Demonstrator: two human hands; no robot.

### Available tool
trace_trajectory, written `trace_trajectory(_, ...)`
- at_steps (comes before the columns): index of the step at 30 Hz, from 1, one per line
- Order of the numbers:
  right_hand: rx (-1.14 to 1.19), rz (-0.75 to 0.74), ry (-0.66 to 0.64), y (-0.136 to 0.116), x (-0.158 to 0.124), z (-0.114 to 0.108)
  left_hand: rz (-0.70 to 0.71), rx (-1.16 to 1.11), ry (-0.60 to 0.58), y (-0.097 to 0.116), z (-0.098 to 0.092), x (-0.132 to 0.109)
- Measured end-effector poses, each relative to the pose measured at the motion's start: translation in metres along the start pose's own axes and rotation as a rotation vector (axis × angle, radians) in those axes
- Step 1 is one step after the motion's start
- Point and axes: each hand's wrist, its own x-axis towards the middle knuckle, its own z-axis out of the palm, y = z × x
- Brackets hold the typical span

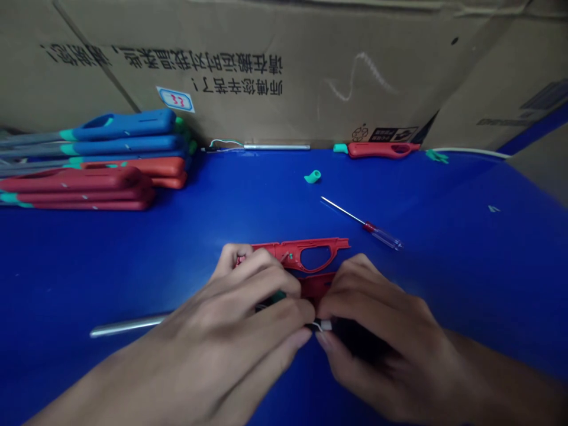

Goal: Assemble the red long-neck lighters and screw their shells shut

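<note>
Red shell half point(295, 248): lies on the blue tabletop point(222, 219) just beyond the hands, hollow side up, its left end hidden by the left fingers.
Second red piece point(314, 287): sits nearer the body, between the hands; mostly covered, so its full shape cannot be told.
Left hand point(248, 313): fingers curled, index finger and thumb pinching a thin white wire point(318, 325) near its end.
Right hand point(386, 325): index finger and thumb appear to grip a small white piece point(326, 325) beside the wire; whether wire and piece are joined cannot be told.
Pinch advice: in my judgement, the wire is best held close to its tip, with light pressure and both wrists resting on the tabletop for steadiness.
Wire risk: a hard tug could bend or pull it loose; slack should be left, and the fingertips parted enough to see the contact.
Metal tube point(128, 325): lies left, partly under the left forearm; a wide elbow could roll it.
Screwdriver point(370, 228): lies beyond the right hand, handle toward the right, within easy reach.
Green nozzle point(313, 177): stands apart, beyond the screwdriver's tip.
</note>
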Motion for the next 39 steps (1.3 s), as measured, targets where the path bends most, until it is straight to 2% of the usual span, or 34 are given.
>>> trace_trajectory(11,-0.016,-0.023,0.008,0.0025,0.0000,-0.0005,0.029,0.014,-0.003,0.0005,-0.0012,0.0013)
trace_trajectory(15,-0.017,-0.035,0.026,0.0026,-0.0007,-0.0004,0.061,0.048,0.025,0.0007,-0.0008,0.0014)
trace_trajectory(20,-0.034,-0.036,0.005,0.0029,-0.0017,-0.0013,0.035,0.042,0.050,0.0019,-0.0017,0.0002)
trace_trajectory(32,-0.036,-0.061,0.015,0.0038,-0.0001,-0.0006,0.034,0.115,-0.016,0.0009,-0.0042,0.0041)
trace_trajectory(39,-0.010,-0.061,0.026,0.0045,-0.0008,-0.0001,0.064,0.130,0.019,-0.0031,-0.0049,0.0012)
